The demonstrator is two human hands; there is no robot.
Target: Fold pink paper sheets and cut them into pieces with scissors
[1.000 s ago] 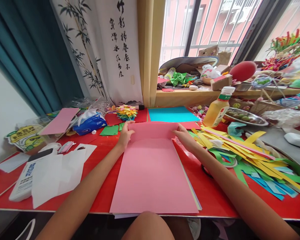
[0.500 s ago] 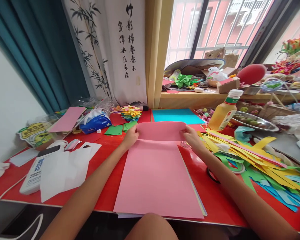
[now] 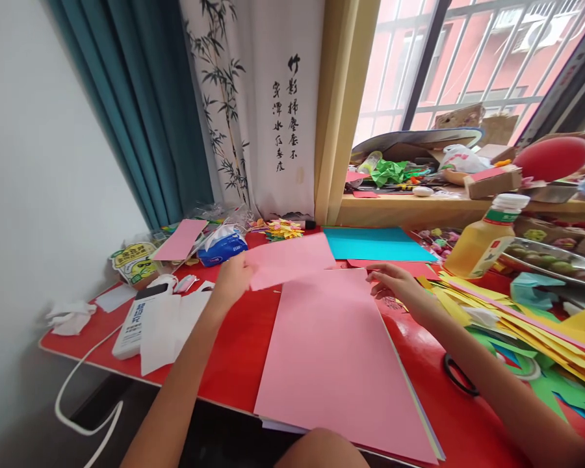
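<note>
My left hand point(image 3: 233, 279) pinches a pink sheet of paper point(image 3: 290, 259) by its left edge and holds it lifted just above the red table point(image 3: 234, 351). A stack of paper with a pink top sheet point(image 3: 338, 354) lies in front of me, reaching the near table edge. My right hand point(image 3: 394, 283) rests with fingers spread at the stack's far right corner, holding nothing.
A cyan sheet point(image 3: 375, 244) lies beyond the stack. Coloured paper strips point(image 3: 526, 322), a juice bottle point(image 3: 485, 237) and a metal tray point(image 3: 550, 257) crowd the right. White papers point(image 3: 168, 325), a white device point(image 3: 136, 318) and a tissue pack point(image 3: 221, 246) lie left. Scissors point(image 3: 461, 376) sit by my right arm.
Both hands held the top sheet's far edge; now the right hand has let go and the left has carried the sheet left. My view has swung left.
</note>
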